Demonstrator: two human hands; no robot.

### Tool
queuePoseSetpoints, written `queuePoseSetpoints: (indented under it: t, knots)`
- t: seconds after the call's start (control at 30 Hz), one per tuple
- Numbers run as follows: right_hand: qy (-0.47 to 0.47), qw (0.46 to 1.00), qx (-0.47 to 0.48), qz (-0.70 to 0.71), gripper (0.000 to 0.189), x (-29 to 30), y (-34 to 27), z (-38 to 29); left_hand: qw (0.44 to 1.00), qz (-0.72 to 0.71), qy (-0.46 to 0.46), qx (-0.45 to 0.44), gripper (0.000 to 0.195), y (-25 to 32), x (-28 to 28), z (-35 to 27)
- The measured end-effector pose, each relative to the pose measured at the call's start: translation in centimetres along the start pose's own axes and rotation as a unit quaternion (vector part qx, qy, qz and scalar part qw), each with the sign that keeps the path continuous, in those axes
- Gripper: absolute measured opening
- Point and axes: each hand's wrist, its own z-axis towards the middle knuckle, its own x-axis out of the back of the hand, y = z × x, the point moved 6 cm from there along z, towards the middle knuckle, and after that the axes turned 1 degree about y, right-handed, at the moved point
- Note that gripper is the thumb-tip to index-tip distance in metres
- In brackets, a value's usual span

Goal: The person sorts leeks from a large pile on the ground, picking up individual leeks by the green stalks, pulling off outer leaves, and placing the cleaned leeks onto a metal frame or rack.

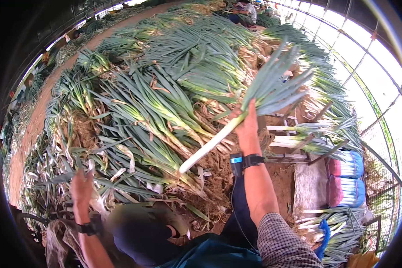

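My right hand point(247, 122) is closed around a large green onion point(214, 142), at the point where the white stalk turns green. Its bare white end points down to the left, and its blue-green leaves fan out to the upper right. At the lower left, over a heap of leaf scraps, is my left hand point(82, 187); a torn leaf and pale peelings lie at its fingers, and blur hides whether it grips them. Between and beyond my hands spreads a pile of unpeeled green onions point(154, 124) with brown, rooty ends.
A metal rack point(286, 157) with peeled green onions stands at the right. Beside it are packed bundles point(346, 192) in blue and red netting, with more onions point(341, 221) below. A person point(249, 13) sits at the far top. A dirt path point(40, 114) runs along the left.
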Motion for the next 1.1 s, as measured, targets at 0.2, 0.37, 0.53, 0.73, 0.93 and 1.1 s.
queuePoseSetpoints:
  t: [0.2, 0.37, 0.53, 0.73, 0.93, 1.1]
  knots:
    - [-0.257, 0.954, -0.103, 0.111, 0.058, -2.6, 1.0, -1.6, 0.775, -0.390, -0.480, -0.129, 0.034, 26.7, -10.8, -13.7]
    - [-0.195, 0.977, -0.089, -0.004, 0.094, -4.5, 2.3, -3.4, 0.914, -0.346, -0.111, -0.181, 0.033, 25.6, -12.1, -16.8]
    - [-0.181, 0.981, -0.059, -0.049, 0.077, -2.9, 0.4, -4.5, 0.944, -0.233, 0.037, -0.232, 0.035, 27.5, -10.8, -17.4]
    - [-0.174, 0.982, -0.059, -0.034, 0.046, -2.0, -0.8, -4.5, 0.935, -0.278, 0.004, -0.222, 0.023, 27.6, -12.4, -17.5]
    - [-0.163, 0.981, -0.030, -0.104, 0.028, -2.3, 0.3, -6.5, 0.924, -0.250, 0.076, -0.278, 0.024, 31.6, -8.1, -15.0]
    - [-0.185, 0.965, -0.084, -0.167, 0.026, -3.3, 2.8, -9.7, 0.882, -0.388, -0.019, -0.269, 0.030, 36.7, -7.1, -10.1]
